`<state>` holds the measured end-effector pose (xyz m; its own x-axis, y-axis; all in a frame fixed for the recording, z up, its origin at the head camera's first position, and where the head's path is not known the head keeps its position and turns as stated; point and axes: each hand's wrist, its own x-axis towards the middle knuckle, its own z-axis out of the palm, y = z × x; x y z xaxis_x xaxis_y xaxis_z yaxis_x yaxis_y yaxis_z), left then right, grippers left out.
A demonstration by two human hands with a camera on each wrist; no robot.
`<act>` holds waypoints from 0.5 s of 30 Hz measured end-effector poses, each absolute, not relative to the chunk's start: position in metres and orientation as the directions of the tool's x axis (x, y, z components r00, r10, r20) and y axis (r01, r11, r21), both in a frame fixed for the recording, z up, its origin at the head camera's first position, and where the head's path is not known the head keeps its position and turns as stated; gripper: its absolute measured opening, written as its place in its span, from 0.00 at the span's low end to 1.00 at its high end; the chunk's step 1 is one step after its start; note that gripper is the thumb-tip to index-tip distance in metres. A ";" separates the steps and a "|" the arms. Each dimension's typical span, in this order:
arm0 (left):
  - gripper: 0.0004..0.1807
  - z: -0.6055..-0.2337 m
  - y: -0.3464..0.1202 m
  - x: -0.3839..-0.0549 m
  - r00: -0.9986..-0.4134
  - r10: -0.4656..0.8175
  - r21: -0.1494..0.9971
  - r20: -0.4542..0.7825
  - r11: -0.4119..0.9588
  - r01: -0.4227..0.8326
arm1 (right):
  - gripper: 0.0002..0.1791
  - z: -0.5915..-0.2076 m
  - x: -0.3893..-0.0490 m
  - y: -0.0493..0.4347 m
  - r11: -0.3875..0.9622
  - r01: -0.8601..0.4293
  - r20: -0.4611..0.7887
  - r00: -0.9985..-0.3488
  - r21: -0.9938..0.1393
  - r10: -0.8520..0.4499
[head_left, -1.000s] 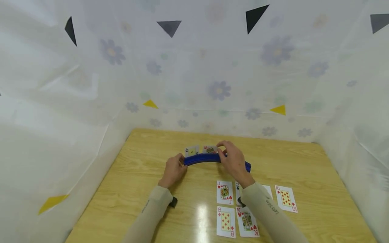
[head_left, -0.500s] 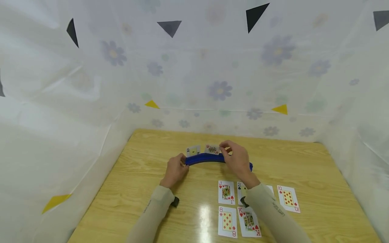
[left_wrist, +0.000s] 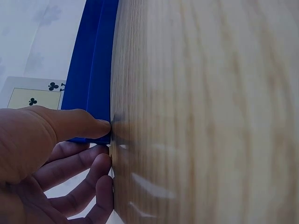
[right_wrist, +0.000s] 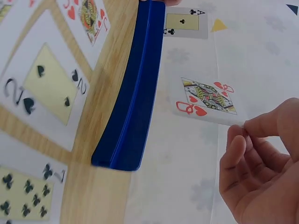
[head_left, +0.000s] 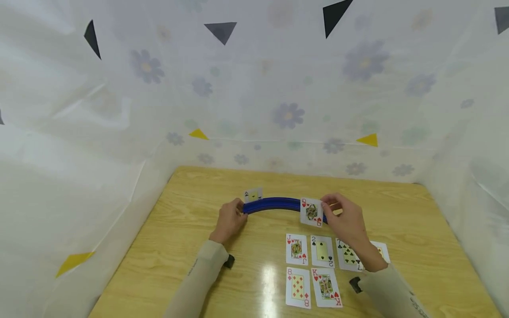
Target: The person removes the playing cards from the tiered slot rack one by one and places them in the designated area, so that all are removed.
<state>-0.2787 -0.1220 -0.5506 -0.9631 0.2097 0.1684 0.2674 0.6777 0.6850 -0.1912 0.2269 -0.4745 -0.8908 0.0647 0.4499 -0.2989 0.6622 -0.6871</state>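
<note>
A curved blue card holder (head_left: 274, 203) stands on the table, an ace of clubs (head_left: 253, 195) upright at its left end. My left hand (head_left: 229, 221) grips that left end; in the left wrist view the thumb (left_wrist: 84, 123) lies on the holder's front, the other fingers curled behind and below. My right hand (head_left: 346, 218) pinches a queen of hearts (head_left: 311, 212) by its edge between thumb and fingers. In the right wrist view the queen is clear of the holder's slot, held apart from it. From the head it covers part of the holder's right side.
Face up in front of the holder lie a jack of hearts (head_left: 296, 249), two of spades (head_left: 321, 251), seven of clubs (head_left: 347, 256), eight of diamonds (head_left: 298, 288) and king of hearts (head_left: 327, 287). My right forearm partly covers another card (head_left: 380, 248). Patterned white sheeting (head_left: 254, 88) surrounds the table.
The queen of hearts has come out of the holder and moved right and nearer in my right hand. The left hand stays at the holder's left end.
</note>
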 end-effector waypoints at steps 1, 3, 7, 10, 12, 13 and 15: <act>0.13 -0.550 -0.122 -0.279 -0.963 0.211 0.686 0.168 0.677 0.268 | 0.06 -0.474 -0.186 0.231 0.667 -0.288 0.441 -0.895 -0.687 0.068; 0.13 -0.550 -0.123 -0.279 -0.964 0.209 0.690 0.163 0.674 0.263 | 0.05 -0.472 -0.178 0.238 0.673 -0.263 0.419 -0.905 -0.692 0.078; 0.12 -0.548 -0.124 -0.281 -0.964 0.209 0.687 0.166 0.677 0.265 | 0.06 -0.469 -0.163 0.250 0.688 -0.209 0.359 -0.930 -0.695 0.081; 0.12 -0.548 -0.124 -0.282 -0.964 0.203 0.682 0.172 0.681 0.266 | 0.07 -0.468 -0.152 0.258 0.694 -0.167 0.286 -0.956 -0.700 0.058; 0.12 -0.548 -0.124 -0.281 -0.965 0.199 0.682 0.174 0.682 0.263 | 0.07 -0.469 -0.145 0.264 0.700 -0.141 0.230 -0.973 -0.700 0.034; 0.13 -0.548 -0.125 -0.280 -0.964 0.201 0.681 0.177 0.682 0.267 | 0.07 -0.470 -0.141 0.267 0.701 -0.128 0.199 -0.980 -0.701 0.020; 0.13 -0.548 -0.126 -0.279 -0.960 0.209 0.674 0.186 0.684 0.279 | 0.06 -0.472 -0.134 0.273 0.701 -0.100 0.135 -0.991 -0.706 -0.005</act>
<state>-0.2792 -0.1258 -0.5480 -0.9601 0.2089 0.1860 0.2793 0.6842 0.6737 -0.1340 0.2732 -0.4724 -0.9908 -0.0051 0.1349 -0.0998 0.7007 -0.7064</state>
